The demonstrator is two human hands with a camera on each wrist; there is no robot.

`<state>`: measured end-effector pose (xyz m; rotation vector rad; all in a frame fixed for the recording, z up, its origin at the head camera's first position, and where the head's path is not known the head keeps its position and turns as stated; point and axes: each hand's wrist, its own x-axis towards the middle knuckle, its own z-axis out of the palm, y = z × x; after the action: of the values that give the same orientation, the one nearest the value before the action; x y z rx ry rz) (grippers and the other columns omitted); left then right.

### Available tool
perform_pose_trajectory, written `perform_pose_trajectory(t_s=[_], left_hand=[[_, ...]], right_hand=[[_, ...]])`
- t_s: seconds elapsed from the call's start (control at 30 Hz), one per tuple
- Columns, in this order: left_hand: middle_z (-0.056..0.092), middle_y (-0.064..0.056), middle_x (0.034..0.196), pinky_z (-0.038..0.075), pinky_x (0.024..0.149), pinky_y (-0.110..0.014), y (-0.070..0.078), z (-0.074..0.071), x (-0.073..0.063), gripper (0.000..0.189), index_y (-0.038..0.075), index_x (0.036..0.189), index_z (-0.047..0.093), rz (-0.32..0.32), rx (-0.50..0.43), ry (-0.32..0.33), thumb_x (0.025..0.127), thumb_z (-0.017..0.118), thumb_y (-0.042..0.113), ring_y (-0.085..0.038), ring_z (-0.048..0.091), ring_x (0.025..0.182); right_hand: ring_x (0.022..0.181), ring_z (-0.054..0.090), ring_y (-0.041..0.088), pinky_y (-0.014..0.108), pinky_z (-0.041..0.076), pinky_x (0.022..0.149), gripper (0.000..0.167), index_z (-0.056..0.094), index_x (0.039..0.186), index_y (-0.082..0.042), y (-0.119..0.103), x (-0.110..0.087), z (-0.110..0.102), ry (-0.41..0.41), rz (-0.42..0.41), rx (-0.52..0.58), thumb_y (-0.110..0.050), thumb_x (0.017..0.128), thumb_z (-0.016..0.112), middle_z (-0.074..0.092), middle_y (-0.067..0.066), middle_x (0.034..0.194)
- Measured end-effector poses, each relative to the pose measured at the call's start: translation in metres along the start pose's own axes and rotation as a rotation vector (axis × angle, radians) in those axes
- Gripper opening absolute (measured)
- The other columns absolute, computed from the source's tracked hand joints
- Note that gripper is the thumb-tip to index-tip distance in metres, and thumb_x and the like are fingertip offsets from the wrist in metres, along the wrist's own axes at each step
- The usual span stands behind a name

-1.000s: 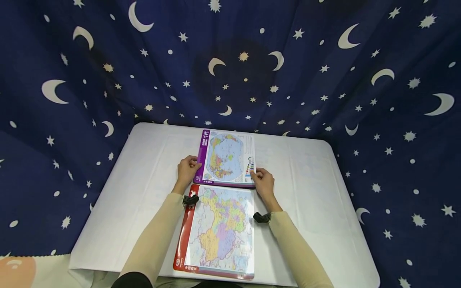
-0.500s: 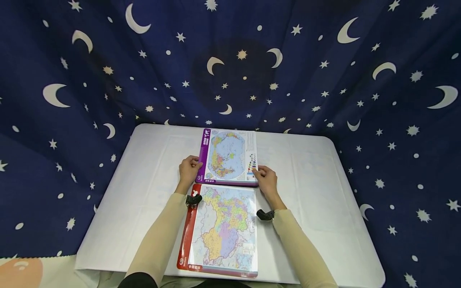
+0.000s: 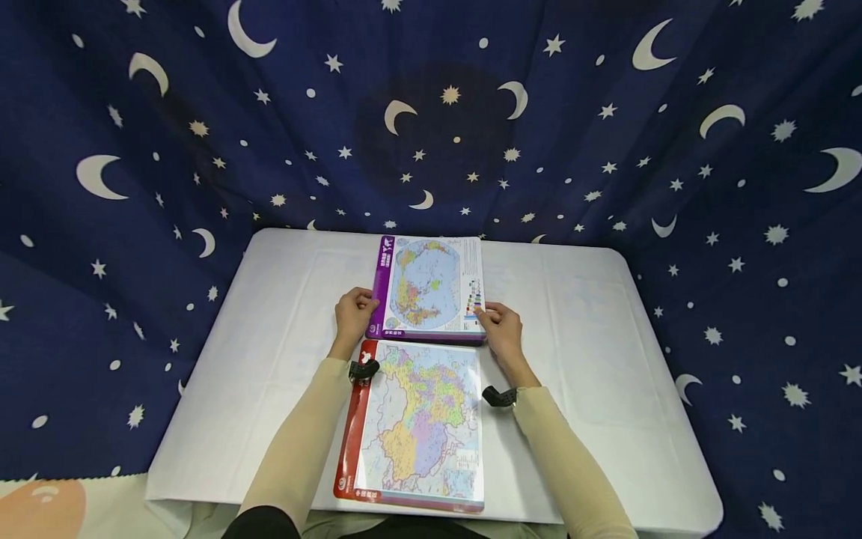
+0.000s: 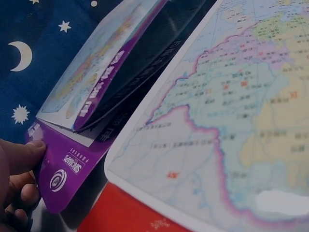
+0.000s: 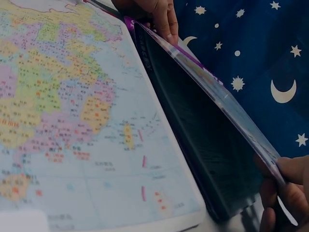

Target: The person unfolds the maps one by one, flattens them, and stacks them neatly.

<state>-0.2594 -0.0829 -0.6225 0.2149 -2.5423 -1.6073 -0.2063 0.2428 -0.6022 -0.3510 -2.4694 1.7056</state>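
Observation:
A world map sheet [image 3: 426,288] with a purple border lies turned sideways at the far middle of the table. My left hand [image 3: 353,318] pinches its purple left edge near the lower corner, thumb on top, as the left wrist view shows. On the opposite edge my right hand [image 3: 503,331] pinches the sheet between thumb and fingers. The right wrist view shows this map's dark underside [image 5: 193,130], tilted up on that side. A second map [image 3: 420,423] with a red border lies flat in front of it, between my forearms, its top edge close to the purple one.
The white-covered table [image 3: 579,434] stretches out on both sides of the maps. Behind it hangs a dark blue curtain [image 3: 296,135] with moons and stars. Black wrist cameras [image 3: 499,397] sit at both sleeve cuffs.
Both maps and hands appear slightly higher and further right in the head view, whose background has also shifted. Both hands keep their hold on the same edges of the purple-bordered map.

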Motion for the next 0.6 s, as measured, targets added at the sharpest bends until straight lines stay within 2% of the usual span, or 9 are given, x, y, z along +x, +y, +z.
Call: perform_pose_trajectory(t_s=[0.17, 0.3, 0.6], left_hand=[[0.075, -0.016, 0.09, 0.047, 0.072, -0.024, 0.0, 0.001, 0.0, 0.021, 0.001, 0.112, 0.074, -0.007, -0.005, 0.007, 0.096, 0.079, 0.013, -0.017, 0.062, 0.078], [0.076, -0.017, 0.09, 0.047, 0.07, -0.023, 0.001, 0.001, 0.0, 0.02, 0.0, 0.11, 0.074, 0.014, -0.009, 0.015, 0.095, 0.08, 0.011, -0.019, 0.065, 0.077], [0.076, -0.019, 0.089, 0.046, 0.068, -0.02, 0.002, 0.001, -0.001, 0.019, -0.001, 0.109, 0.075, 0.026, -0.008, 0.022, 0.094, 0.08, 0.009, -0.01, 0.061, 0.072]], right_hand=[[0.057, 0.054, 0.004, 0.021, 0.038, 0.051, 0.032, 0.073, 0.124, -0.001, -0.006, 0.0, -0.003, -0.004, -0.008, 0.016, -0.022, 0.1, 0.075, 0.08, 0.017, 0.096], [0.052, 0.046, 0.006, 0.022, 0.033, 0.048, 0.029, 0.074, 0.122, -0.001, -0.012, 0.0, -0.004, -0.004, -0.037, 0.038, -0.019, 0.1, 0.074, 0.078, 0.018, 0.088], [0.053, 0.047, 0.004, 0.021, 0.034, 0.049, 0.028, 0.074, 0.122, -0.001, -0.022, -0.002, -0.01, 0.004, -0.081, 0.027, -0.019, 0.1, 0.074, 0.078, 0.019, 0.091]])
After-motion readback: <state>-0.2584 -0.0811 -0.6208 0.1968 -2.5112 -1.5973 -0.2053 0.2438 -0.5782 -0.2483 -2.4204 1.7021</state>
